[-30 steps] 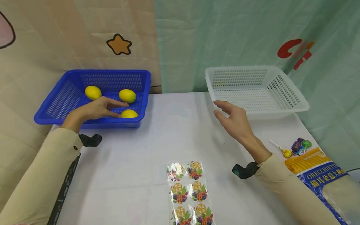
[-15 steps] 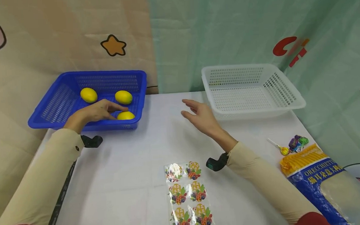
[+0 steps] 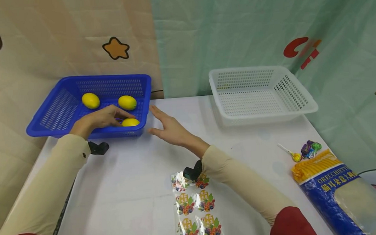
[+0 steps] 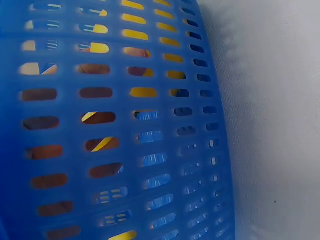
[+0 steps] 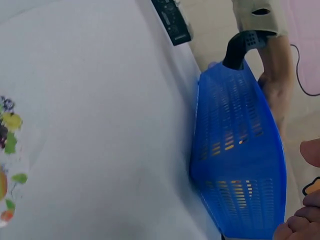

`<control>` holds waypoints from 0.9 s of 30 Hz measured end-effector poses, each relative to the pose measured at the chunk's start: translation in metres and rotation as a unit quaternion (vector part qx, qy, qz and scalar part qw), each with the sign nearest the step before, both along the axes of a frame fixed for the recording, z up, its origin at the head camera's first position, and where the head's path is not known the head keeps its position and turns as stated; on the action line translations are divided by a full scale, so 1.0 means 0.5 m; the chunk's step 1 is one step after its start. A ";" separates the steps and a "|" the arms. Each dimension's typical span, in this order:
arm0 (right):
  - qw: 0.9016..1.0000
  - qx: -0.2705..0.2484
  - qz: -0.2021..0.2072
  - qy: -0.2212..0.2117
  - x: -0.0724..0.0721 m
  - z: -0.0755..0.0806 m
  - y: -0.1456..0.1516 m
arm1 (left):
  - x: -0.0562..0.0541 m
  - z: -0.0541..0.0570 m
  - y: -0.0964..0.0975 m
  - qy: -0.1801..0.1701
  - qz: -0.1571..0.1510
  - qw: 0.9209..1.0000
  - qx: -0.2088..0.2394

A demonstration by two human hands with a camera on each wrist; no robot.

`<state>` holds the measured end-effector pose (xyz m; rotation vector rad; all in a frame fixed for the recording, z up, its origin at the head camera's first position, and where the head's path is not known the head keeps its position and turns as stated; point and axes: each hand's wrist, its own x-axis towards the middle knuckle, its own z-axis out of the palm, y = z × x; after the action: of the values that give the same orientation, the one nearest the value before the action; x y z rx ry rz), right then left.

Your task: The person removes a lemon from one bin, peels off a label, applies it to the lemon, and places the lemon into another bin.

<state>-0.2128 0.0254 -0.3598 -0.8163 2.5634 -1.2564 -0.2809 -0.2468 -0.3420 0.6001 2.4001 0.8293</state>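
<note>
In the head view, my left hand (image 3: 100, 118) reaches into the blue basket (image 3: 48, 125) at the far left. Its fingers are bent over the front lemon (image 3: 131, 122), thumb at the lemon's near side; the basket rim hides their lower part. Two more lemons lie behind it, a left one (image 3: 90, 101) and a right one (image 3: 127, 103). My right hand (image 3: 171, 129) holds nothing, thumb and fingers spread, just right of the basket's side wall. Through the basket's slots (image 4: 150, 135), the left wrist view shows bits of fingers and yellow fruit.
A white basket (image 3: 264, 118) stands at the back right. On the right lie a lollipop (image 3: 295, 157), wrapped candies (image 3: 310, 149) and a pasta bag (image 3: 329, 188). A sheet of fruit stickers (image 3: 197, 216) lies at the front middle. A curtain (image 3: 184, 43) hangs behind the table.
My right hand has swung left from beside the white basket to the blue basket's side. My left hand has lowered, and its fingers have bent around the front lemon.
</note>
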 end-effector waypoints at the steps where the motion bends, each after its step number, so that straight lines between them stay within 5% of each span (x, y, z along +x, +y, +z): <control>1: 1.000 -0.002 0.006 -0.006 0.001 0.000 -0.010 | 0.000 0.001 0.000 -0.001 -0.001 1.000 -0.004; 16: 0.999 0.014 0.027 -0.037 0.008 -0.006 -0.052 | -0.005 -0.001 -0.010 -0.011 -0.012 0.999 -0.043; 27: 0.998 0.029 0.042 -0.030 0.004 -0.010 -0.049 | 0.005 0.018 -0.028 0.032 0.084 0.996 0.000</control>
<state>-0.2110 0.0011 -0.3646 -0.8513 2.4786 -1.1578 -0.2782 -0.2609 -0.3328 0.4346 2.5351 0.8923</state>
